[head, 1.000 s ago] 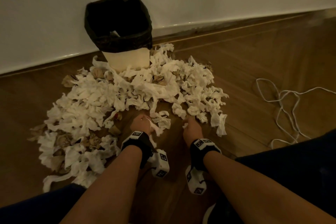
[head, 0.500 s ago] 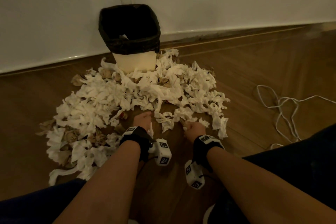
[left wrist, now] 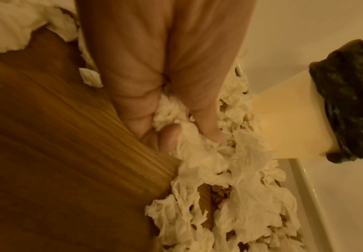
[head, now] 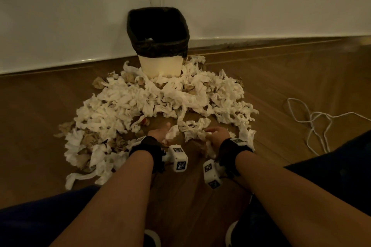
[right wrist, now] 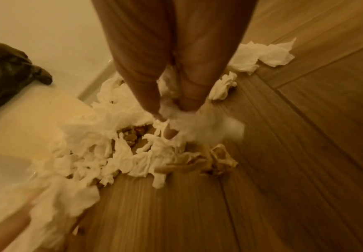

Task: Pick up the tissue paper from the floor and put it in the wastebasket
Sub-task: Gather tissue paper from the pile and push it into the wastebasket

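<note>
A big heap of crumpled white tissue paper (head: pixel 160 102) covers the wooden floor in front of a cream wastebasket (head: pixel 160 65) lined with a black bag (head: pixel 158 30). My left hand (head: pixel 160 133) sits at the heap's near edge and grips a wad of tissue (left wrist: pixel 169 110) in its curled fingers. My right hand (head: pixel 215 133) is beside it, to the right, its fingers pinching another wad of tissue (right wrist: pixel 189 119) low over the floor. The wastebasket (left wrist: pixel 288 116) stands beyond both hands, against the wall.
A white wall with a skirting strip (head: pixel 261 44) runs behind the basket. A loose white cable (head: pixel 313 124) lies on the floor at the right. Bare wooden floor (head: pixel 190 196) lies between my knees. Brownish crumpled paper (head: pixel 94 140) is mixed into the heap's left side.
Both hands have drawn back slightly from the heap with tissue gathered in them. My head has come a little closer and the basket sits more central in view.
</note>
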A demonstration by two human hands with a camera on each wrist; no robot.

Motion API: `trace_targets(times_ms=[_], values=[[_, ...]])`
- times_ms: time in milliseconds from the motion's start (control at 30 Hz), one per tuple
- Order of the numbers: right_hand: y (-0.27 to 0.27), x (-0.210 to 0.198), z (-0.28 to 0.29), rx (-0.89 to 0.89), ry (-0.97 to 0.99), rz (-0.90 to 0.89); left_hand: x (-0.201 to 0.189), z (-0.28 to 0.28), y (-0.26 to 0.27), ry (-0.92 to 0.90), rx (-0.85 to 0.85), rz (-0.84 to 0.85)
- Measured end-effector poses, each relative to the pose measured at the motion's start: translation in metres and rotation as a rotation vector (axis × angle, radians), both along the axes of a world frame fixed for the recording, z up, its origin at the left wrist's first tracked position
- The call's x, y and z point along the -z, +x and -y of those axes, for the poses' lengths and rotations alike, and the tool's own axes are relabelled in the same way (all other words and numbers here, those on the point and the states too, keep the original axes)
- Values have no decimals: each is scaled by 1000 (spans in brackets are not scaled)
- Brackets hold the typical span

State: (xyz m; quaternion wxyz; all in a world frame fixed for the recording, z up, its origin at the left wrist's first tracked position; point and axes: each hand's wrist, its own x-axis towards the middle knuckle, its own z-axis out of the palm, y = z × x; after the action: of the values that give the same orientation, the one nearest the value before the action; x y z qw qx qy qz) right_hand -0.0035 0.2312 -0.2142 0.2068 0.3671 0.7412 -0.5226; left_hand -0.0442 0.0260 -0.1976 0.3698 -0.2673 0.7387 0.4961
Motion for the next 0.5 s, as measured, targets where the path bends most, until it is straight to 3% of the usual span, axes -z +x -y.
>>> trace_targets(times_ms=[133, 267, 433, 500], values=[[-2, -3, 4, -12, -8, 9, -6, 0, -3, 197, -35, 2], [-2, -11, 11, 109, -69, 17, -6, 3, -7, 361, -260, 15], [-10, -20, 18, -31, 33, 2, -2, 10, -2, 347, -241, -46], [-14, -23, 20, 34, 2, -8, -2, 11, -1, 332, -253, -60]])
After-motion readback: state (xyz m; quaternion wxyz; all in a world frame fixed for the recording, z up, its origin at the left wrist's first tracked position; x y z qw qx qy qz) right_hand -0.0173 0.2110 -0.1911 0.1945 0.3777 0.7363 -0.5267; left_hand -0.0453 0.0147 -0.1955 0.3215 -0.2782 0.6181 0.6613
